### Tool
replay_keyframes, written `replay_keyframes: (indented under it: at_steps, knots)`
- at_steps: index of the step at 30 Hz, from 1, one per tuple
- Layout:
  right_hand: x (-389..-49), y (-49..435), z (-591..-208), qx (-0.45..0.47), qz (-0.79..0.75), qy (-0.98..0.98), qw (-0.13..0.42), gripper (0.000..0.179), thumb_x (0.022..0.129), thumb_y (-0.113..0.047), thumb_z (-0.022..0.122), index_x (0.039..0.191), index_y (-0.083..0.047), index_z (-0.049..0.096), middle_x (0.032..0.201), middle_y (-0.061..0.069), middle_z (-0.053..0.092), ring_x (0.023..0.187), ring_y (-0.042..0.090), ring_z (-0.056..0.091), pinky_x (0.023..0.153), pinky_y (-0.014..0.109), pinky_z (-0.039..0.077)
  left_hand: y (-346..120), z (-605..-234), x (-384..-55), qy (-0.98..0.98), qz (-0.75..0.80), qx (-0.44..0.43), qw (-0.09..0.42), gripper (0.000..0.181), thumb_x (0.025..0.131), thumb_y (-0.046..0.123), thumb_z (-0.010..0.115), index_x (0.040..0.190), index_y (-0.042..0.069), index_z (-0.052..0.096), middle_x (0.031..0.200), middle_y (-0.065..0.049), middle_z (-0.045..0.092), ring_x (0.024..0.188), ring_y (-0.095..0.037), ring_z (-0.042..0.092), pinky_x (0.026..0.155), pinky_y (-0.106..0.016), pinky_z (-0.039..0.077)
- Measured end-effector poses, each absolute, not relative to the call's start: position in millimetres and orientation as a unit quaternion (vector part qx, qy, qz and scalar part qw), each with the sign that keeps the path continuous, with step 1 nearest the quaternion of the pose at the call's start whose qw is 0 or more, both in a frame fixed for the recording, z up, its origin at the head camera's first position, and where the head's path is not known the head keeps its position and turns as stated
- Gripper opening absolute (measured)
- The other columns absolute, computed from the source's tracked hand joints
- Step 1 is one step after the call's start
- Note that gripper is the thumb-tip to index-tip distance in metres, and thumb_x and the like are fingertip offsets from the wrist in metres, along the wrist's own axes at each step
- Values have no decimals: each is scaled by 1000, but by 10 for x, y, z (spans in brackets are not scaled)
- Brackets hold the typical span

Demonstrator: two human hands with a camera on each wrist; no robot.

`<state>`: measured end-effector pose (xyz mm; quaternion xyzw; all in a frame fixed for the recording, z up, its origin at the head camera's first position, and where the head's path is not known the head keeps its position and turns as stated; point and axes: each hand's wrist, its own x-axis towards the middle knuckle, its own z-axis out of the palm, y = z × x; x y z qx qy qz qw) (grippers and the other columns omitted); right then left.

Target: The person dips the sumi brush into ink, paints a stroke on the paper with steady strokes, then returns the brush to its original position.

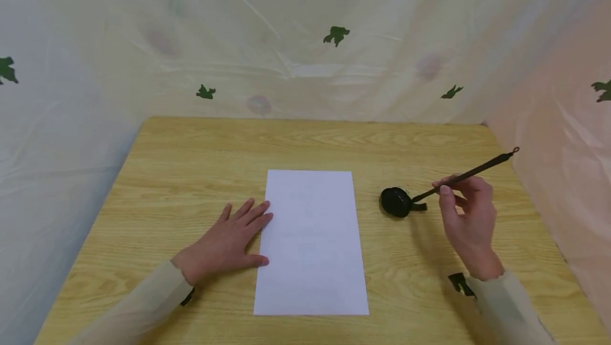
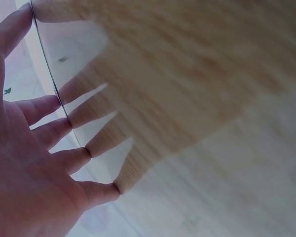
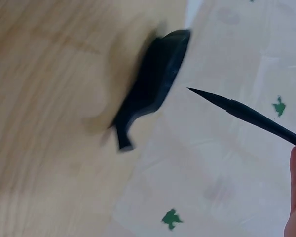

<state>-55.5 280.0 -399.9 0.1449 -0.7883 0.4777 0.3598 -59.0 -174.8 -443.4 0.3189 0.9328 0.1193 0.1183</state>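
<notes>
Backdrop, head view: pale plastic sheeting (image 1: 296,5) with green leaf-like shapes (image 1: 336,36), behind a yellow wood-grain tabletop (image 1: 191,175).
Paper: the white rectangular paper sheet (image 1: 310,244) lies mid-tabletop, probably light and apt to slide; steady it by its left edge, where the left hand (image 1: 224,247) rests, fingers spread.
Brush: the right hand (image 1: 472,223) pinches the slim dark brush (image 1: 477,169), likely light, best held mid-shaft.
Dish: a small glossy black dish (image 1: 395,203), probably hard, stands right of the paper, wood between.
Left wrist: fingers splayed.
Right wrist: the pointed tip shows apart from the dish.
</notes>
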Motion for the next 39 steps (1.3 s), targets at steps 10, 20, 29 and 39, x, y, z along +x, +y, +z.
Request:
replay_keyframes:
  at_steps: [10,20,29,39]
  knots:
    - [-456,2180,-3811,275,702,-570,327,33,93,20,58,120,23,39,107,24,64,93,27,73,82,27,60,-1729,-4424,-595,933,121,313,131,95,88,63,73,160,11,40,170,-6,26,157,-37,16,117,-73,14]
    - [-504,1678,-3802,352,647,-611,290,40,100,-1,66,114,24,38,108,18,63,98,21,72,81,24,60,-1677,-4445,-632,931,116,320,128,95,88,64,73,159,11,41,170,-8,27,157,-38,17,116,-75,16]
    - [-515,1295,-3849,357,596,-674,251,40,104,-15,64,113,18,44,105,24,60,102,14,71,79,25,60,-1693,-4438,-661,931,122,319,127,93,87,62,75,158,10,43,169,-8,30,156,-39,19,115,-76,17]
    - [-508,1070,-3951,350,563,-718,211,31,104,-20,61,115,8,54,104,17,65,97,25,71,80,28,61,-1688,-4433,-671,934,115,309,141,94,87,64,73,159,13,42,171,-5,26,158,-37,15,117,-74,15]
